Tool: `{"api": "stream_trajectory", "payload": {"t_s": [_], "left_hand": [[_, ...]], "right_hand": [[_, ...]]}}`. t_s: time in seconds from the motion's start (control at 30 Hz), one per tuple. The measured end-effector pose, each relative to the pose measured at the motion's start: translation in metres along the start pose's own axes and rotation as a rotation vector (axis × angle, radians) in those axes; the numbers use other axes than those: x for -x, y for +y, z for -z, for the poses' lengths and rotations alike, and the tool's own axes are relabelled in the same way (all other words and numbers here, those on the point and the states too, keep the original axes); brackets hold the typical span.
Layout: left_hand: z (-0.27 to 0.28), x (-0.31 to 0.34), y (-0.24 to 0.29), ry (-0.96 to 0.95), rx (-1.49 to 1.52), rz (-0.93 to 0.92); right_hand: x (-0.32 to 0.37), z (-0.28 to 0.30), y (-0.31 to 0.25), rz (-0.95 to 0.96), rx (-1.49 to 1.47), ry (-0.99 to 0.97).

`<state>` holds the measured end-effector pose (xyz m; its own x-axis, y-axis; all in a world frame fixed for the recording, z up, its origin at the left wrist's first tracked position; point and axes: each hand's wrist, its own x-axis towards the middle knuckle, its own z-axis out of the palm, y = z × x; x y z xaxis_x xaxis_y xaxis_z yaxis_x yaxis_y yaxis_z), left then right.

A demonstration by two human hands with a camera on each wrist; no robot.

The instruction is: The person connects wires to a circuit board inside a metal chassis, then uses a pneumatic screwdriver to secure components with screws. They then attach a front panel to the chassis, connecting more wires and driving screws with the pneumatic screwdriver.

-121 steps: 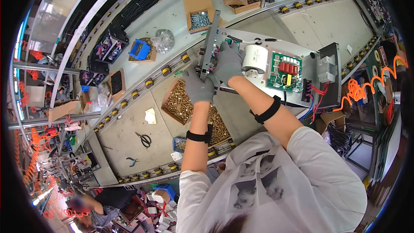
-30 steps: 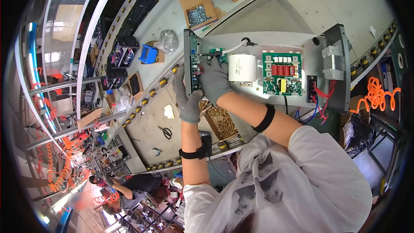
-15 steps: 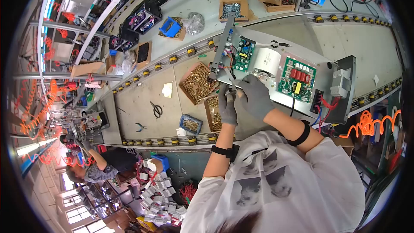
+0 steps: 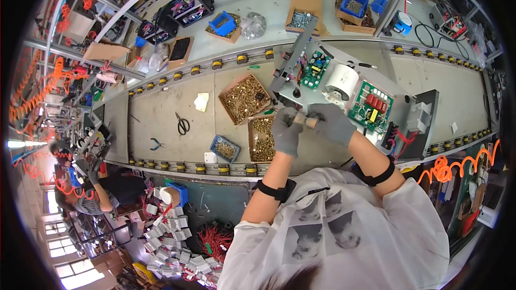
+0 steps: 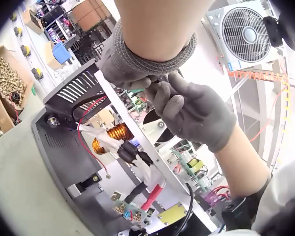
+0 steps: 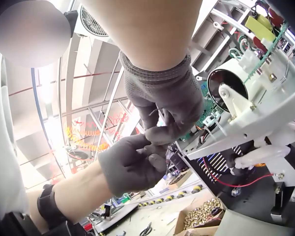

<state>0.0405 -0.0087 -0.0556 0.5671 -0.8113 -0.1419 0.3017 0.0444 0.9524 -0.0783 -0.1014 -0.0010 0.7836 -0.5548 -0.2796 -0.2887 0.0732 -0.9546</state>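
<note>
Both gloved hands meet in front of an electronics chassis [image 4: 371,67]. In the head view my left hand [image 4: 286,131] and right hand [image 4: 331,123] touch at the pale-worn fingertips. Seen from the left wrist, the right hand [image 5: 194,113] curls its fingers against the left hand [image 5: 123,64]. The right wrist view has the left hand [image 6: 132,164] pinching beneath the right hand [image 6: 164,101]. Their fingers hide most of the small part between them; I cannot tell its kind. A dark front panel [image 4: 294,56], a green circuit board [image 4: 313,70] and a white cylinder [image 4: 342,79] lie just beyond.
Cardboard boxes of brass fasteners [image 4: 244,99] stand left of the hands, near a blue bin [image 4: 226,147]. Scissors [image 4: 183,124] and pliers [image 4: 156,144] lie farther left. Rollers [image 4: 217,64] line the bench edge. Another person [image 4: 88,193] works at far left.
Both hands were at the front panel and have come down towards the wearer, ending fingertip to fingertip. The chassis has been turned and sits slanted. The head view has shifted too.
</note>
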Motion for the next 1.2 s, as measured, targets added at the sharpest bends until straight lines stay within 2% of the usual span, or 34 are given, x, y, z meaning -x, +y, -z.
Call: {"api": "stream_trajectory", "payload": {"t_s": [0.07, 0.1, 0.13, 0.17, 0.2, 0.27, 0.3, 0.33, 0.37, 0.43, 0.47, 0.53, 0.57, 0.6, 0.63, 0.67, 0.73, 0.77, 0.8, 0.87, 0.9, 0.93, 1.0, 1.03, 1.1, 1.2], "left_hand": [[-0.002, -0.004, 0.002, -0.029, -0.010, 0.004], [-0.004, -0.008, 0.001, -0.047, -0.006, -0.021], [-0.006, -0.012, -0.001, -0.065, -0.001, -0.043], [-0.003, -0.020, -0.017, -0.018, -0.212, -0.177], [-0.005, -0.026, -0.018, -0.010, -0.201, -0.177], [-0.006, -0.041, -0.016, 0.249, -0.864, -0.570], [-0.012, -0.042, 0.002, 0.274, -0.940, -0.325], [-0.010, -0.050, 0.001, 0.277, -0.933, -0.320], [-0.009, -0.058, -0.002, 0.317, -0.931, -0.167], [-0.010, -0.064, 0.000, 0.383, -0.880, 0.084], [-0.008, -0.068, -0.004, 0.372, -0.880, 0.094], [-0.007, -0.069, -0.009, 0.348, -0.800, -0.032], [-0.001, -0.066, -0.008, 0.251, -0.765, 0.030], [0.007, -0.059, -0.012, 0.240, -0.760, 0.052], [0.015, -0.050, -0.015, 0.182, -0.749, 0.015], [0.022, -0.041, -0.019, 0.128, -0.737, -0.023], [0.039, -0.020, -0.037, 0.088, -0.717, 0.009], [0.047, -0.009, -0.040, -0.017, -0.811, 0.081], [0.053, 0.002, -0.044, -0.127, -0.903, 0.151], [0.061, 0.021, -0.057, -0.227, -0.881, 0.160], [0.063, 0.029, -0.060, -0.311, -0.860, 0.168], [0.062, 0.038, -0.056, -0.325, -0.857, 0.164], [0.059, 0.055, -0.041, -0.411, -0.709, -0.318], [0.061, 0.063, -0.030, -0.428, -0.706, -0.326], [0.066, 0.078, 0.000, -0.502, -0.721, -0.084], [0.062, 0.091, 0.060, -0.547, -0.766, -0.058]], "right_hand": [[-0.003, 0.010, -0.016, 0.027, 0.461, 0.108], [-0.007, 0.012, -0.011, 0.163, 0.552, 0.209], [-0.008, 0.017, -0.015, 0.166, 0.563, 0.202], [-0.010, 0.021, -0.020, 0.171, 0.648, 0.289], [-0.011, 0.026, -0.024, 0.178, 0.732, 0.375], [-0.012, 0.033, -0.026, 0.155, 0.743, 0.356], [-0.011, 0.033, -0.028, 0.103, 0.766, 0.310], [-0.010, 0.032, -0.029, 0.050, 0.788, 0.265], [-0.008, 0.031, -0.028, 0.041, 0.794, 0.261], [0.002, 0.026, -0.022, 0.250, 0.872, -0.263], [0.007, 0.020, -0.016, 0.236, 0.868, -0.262], [0.027, 0.004, -0.002, 0.165, 0.856, -0.674], [0.040, 0.001, 0.004, 0.142, 0.845, -0.674], [0.051, -0.002, 0.008, 0.012, 1.042, -0.578], [0.062, -0.004, 0.012, -0.116, 1.239, -0.480], [0.074, -0.005, 0.026, -0.129, 1.237, -0.493], [0.101, -0.002, 0.091, 0.199, 1.835, -0.256], [0.113, -0.003, 0.144, 0.252, 1.835, 0.129], [0.116, -0.006, 0.142, 0.236, 1.836, 0.132], [0.117, -0.011, 0.131, -0.216, 1.945, -0.643], [0.117, -0.011, 0.120, -0.162, 1.735, -0.502], [0.114, -0.013, 0.104, -0.176, 1.735, -0.494], [0.105, -0.025, 0.071, 0.185, 1.258, -0.139], [0.101, -0.033, 0.063, 0.175, 1.259, -0.122], [0.093, -0.045, 0.049, 0.457, 1.106, 0.039], [0.087, -0.051, 0.027, 0.542, 1.085, 0.034]]}}
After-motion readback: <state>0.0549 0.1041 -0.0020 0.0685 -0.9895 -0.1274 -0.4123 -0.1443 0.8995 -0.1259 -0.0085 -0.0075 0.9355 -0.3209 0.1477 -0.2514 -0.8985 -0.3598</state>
